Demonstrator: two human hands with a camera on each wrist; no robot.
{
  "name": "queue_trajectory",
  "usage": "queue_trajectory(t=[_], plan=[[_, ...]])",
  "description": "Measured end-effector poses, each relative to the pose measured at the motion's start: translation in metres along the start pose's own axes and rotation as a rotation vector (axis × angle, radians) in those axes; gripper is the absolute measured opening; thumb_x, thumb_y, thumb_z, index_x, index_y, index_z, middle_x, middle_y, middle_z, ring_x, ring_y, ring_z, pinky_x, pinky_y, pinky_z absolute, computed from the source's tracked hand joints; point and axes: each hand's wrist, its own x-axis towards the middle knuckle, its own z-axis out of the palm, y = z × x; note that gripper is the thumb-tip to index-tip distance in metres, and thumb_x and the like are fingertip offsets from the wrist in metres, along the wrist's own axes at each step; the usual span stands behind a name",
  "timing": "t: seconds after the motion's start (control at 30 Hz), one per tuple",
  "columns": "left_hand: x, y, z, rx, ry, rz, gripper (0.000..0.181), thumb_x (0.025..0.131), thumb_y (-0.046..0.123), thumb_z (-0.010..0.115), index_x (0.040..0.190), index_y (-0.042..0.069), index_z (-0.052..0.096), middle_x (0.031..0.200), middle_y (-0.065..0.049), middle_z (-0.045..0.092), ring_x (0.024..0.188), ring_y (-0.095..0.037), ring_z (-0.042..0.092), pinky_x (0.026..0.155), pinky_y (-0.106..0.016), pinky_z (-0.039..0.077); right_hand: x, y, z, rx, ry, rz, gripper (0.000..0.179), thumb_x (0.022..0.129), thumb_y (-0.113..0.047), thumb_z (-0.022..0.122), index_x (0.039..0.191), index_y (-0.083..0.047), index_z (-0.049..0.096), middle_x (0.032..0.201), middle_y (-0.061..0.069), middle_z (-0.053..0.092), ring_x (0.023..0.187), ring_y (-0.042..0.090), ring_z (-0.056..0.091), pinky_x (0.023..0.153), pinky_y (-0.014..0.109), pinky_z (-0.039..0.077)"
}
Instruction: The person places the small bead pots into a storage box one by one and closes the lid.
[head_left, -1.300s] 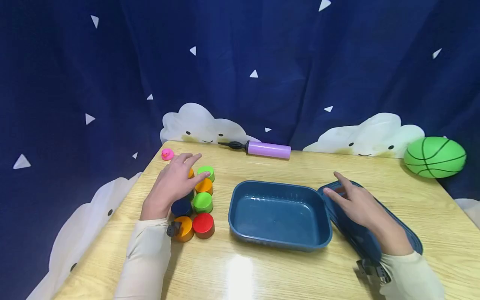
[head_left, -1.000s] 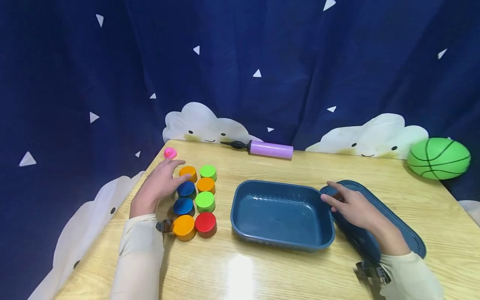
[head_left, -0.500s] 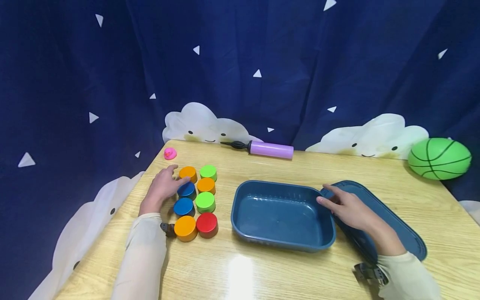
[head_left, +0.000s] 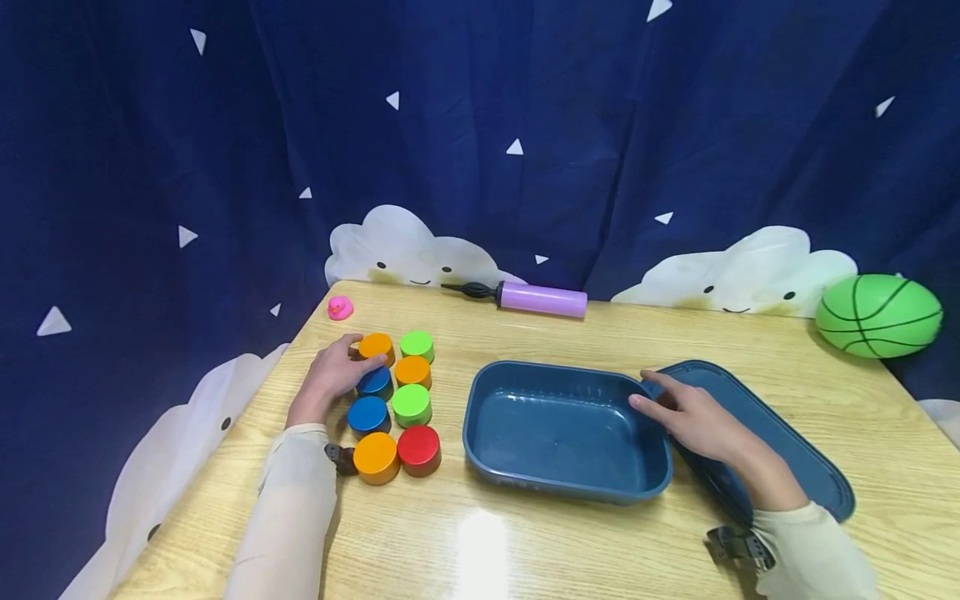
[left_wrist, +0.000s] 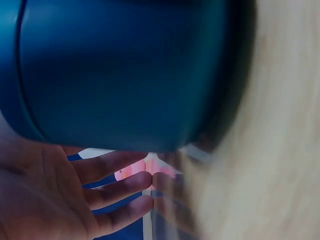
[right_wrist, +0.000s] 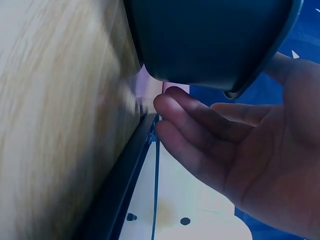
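"What carries everything?"

"The tabletop point(head_left: 570, 550). The box point(head_left: 555, 437) stands centrally, likely for easy reach from either side; its lid point(head_left: 787, 450) lies to the right, leaving it uncovered."

"Right hand point(head_left: 693, 419)?"

"Relaxed, holding nothing, straddling the box's right rim, perhaps to steady it."

"Left hand point(head_left: 332, 375)?"

"Also loose, fingers around the left row's farthest orange tub point(head_left: 377, 344); contact is unclear. The other tubs point(head_left: 412, 402) complete two close rows, probably for tidiness."

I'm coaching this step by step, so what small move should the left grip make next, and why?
Probably close the left grip gently around the farthest orange block: fingers lie at its left side and the thumb by its near edge, but the left wrist view shows fingers fairly straight.
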Motion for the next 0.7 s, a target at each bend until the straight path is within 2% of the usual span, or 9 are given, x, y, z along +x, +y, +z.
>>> queue_trajectory(t=[0.27, 0.4, 0.7], plan=[[0.0001, 0.0022, 0.0019, 0.006, 0.012, 0.004, 0.076, 0.099, 0.044, 0.060, 0.155, 0.001, 0.032, 0.146, -0.030, 0.049, 0.132, -0.045, 0.045, 0.113, -0.058, 0.036, -0.0014, 0.0030, 0.0022, 0.019, -0.008, -0.044, 0.059, 0.106, -0.035, 0.051, 0.149, 0.004, 0.041, 0.084, 0.002, 0.063, 0.075, 0.014, 0.055, 0.068, 0.033, 0.044], [0.0009, 0.0021, 0.0028, 0.013, 0.013, -0.001, 0.076, 0.099, 0.045, 0.059, 0.155, 0.000, 0.032, 0.145, -0.030, 0.049, 0.131, -0.044, 0.041, 0.113, -0.058, 0.036, -0.0007, 0.0053, 0.0023, 0.028, -0.008, -0.062, 0.053, 0.107, -0.029, 0.050, 0.149, 0.002, 0.043, 0.080, 0.000, 0.059, 0.073, 0.015, 0.053, 0.068, 0.032, 0.043], [0.0033, 0.0001, 0.0052, 0.005, 0.036, 0.006, 0.069, 0.099, 0.042, 0.059, 0.151, 0.001, 0.039, 0.143, -0.029, 0.052, 0.129, -0.043, 0.041, 0.111, -0.058, 0.037, -0.0008, 0.0082, -0.0013, 0.101, -0.044, -0.063, 0.052, 0.108, -0.032, 0.046, 0.151, -0.004, 0.042, 0.073, 0.000, 0.051, 0.067, 0.016, 0.053, 0.063, 0.029, 0.044]])
